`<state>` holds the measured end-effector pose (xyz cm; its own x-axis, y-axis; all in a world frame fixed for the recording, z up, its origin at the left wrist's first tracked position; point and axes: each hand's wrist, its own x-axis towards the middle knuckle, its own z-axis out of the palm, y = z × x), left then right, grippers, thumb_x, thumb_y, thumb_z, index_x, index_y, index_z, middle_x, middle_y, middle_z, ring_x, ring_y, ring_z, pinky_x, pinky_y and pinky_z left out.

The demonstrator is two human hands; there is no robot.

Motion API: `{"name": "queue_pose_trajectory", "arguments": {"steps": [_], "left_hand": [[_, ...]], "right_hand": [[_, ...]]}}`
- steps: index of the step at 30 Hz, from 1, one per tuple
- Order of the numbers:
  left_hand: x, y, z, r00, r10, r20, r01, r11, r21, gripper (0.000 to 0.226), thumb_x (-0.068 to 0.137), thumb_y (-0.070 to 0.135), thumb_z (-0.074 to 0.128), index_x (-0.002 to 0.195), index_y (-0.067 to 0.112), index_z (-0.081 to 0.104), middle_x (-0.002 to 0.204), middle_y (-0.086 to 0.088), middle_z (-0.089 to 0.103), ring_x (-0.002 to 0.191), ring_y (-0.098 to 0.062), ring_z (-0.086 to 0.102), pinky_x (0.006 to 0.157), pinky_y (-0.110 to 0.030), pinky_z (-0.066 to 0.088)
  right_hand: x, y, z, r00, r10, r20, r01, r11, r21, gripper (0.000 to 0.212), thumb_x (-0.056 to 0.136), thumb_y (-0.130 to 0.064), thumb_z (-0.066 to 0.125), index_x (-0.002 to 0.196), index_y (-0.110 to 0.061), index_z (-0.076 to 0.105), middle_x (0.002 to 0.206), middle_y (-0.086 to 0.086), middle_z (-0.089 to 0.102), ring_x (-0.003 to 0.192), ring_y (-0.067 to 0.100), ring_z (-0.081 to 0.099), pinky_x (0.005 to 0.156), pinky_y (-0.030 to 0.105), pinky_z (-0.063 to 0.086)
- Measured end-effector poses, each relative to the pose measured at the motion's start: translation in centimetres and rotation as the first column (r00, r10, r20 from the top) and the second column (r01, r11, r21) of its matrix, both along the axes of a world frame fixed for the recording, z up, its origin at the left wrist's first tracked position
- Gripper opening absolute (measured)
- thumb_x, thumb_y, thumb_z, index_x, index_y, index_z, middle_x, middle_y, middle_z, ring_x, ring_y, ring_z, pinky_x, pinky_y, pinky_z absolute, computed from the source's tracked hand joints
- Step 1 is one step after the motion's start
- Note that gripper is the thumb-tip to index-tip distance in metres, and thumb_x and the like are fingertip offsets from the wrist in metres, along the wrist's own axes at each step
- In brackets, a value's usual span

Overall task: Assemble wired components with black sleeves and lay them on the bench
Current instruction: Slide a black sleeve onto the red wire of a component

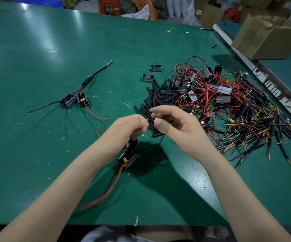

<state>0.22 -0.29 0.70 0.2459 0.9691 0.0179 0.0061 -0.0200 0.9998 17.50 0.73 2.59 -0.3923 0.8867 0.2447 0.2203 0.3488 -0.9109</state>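
My left hand is closed around the wires of two small boxed components that hang under it, with red leads trailing onto the green bench. My right hand pinches the thin wire end between thumb and forefinger, right against the left fingertips. A heap of black sleeves lies just behind both hands. One finished pair of components with a black sleeve on its wires rests at the left.
A tangle of red-wired components and black, yellow and purple cables fills the right side. Two empty black cases lie behind the sleeves. A cardboard box stands on the neighbouring bench at far right.
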Motion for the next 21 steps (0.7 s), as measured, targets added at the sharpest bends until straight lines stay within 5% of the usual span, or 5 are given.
{"name": "queue_pose_trajectory", "arguments": {"steps": [6, 10, 12, 15, 21], "left_hand": [[0.4, 0.1, -0.3, 0.970, -0.116, 0.214, 0.139, 0.985, -0.098, 0.033, 0.082, 0.019, 0.042, 0.053, 0.024, 0.054, 0.052, 0.012, 0.031, 0.048, -0.004, 0.026, 0.046, -0.016, 0.027], [0.3, -0.3, 0.1, 0.963, 0.001, -0.271, 0.058, 0.976, 0.209, 0.025, 0.086, 0.026, 0.045, 0.063, 0.020, 0.051, 0.053, 0.013, 0.040, 0.053, 0.000, 0.036, 0.054, -0.016, 0.031], [0.0, -0.5, 0.0, 0.764, 0.199, -0.613, 0.180, 0.847, 0.500, 0.028, 0.088, 0.031, 0.041, 0.066, 0.016, 0.049, 0.059, 0.010, 0.041, 0.063, -0.011, 0.040, 0.062, -0.027, 0.035], [0.0, -0.7, 0.0, 0.550, 0.401, -0.733, 0.354, 0.682, 0.639, 0.030, 0.087, 0.028, 0.037, 0.065, 0.013, 0.051, 0.060, -0.001, 0.046, 0.063, -0.025, 0.043, 0.057, -0.036, 0.040], [-0.2, -0.6, 0.1, 0.864, 0.181, -0.471, 0.002, 0.932, 0.363, 0.028, 0.094, 0.020, 0.048, 0.067, 0.017, 0.054, 0.055, 0.011, 0.048, 0.060, 0.002, 0.043, 0.059, -0.012, 0.031]], "right_hand": [[-0.3, 0.1, -0.4, 0.986, -0.093, 0.135, 0.052, 0.958, 0.282, 0.010, 0.090, -0.019, 0.059, 0.087, -0.015, 0.068, 0.088, -0.005, 0.061, 0.083, 0.010, 0.055, 0.074, 0.021, 0.040], [-0.9, 0.1, -0.5, 0.976, -0.120, 0.183, 0.138, 0.986, -0.091, 0.019, 0.092, -0.020, 0.060, 0.075, -0.027, 0.063, 0.071, -0.022, 0.060, 0.074, -0.004, 0.049, 0.074, 0.018, 0.038], [-0.9, 0.4, -0.5, 0.979, -0.103, 0.175, 0.157, 0.931, -0.328, 0.017, 0.090, -0.015, 0.058, 0.075, -0.013, 0.065, 0.073, -0.003, 0.061, 0.076, 0.013, 0.050, 0.074, 0.029, 0.037], [-0.6, 0.4, -0.4, 0.967, -0.035, 0.251, 0.149, 0.879, -0.452, 0.024, 0.089, -0.019, 0.055, 0.085, 0.002, 0.067, 0.076, 0.008, 0.052, 0.078, 0.015, 0.044, 0.071, 0.028, 0.032], [-0.1, -0.1, -0.5, 0.993, -0.121, -0.003, 0.114, 0.947, -0.302, 0.008, 0.092, -0.019, 0.061, 0.091, -0.021, 0.068, 0.083, -0.008, 0.068, 0.076, -0.003, 0.060, 0.070, 0.006, 0.044]]}}
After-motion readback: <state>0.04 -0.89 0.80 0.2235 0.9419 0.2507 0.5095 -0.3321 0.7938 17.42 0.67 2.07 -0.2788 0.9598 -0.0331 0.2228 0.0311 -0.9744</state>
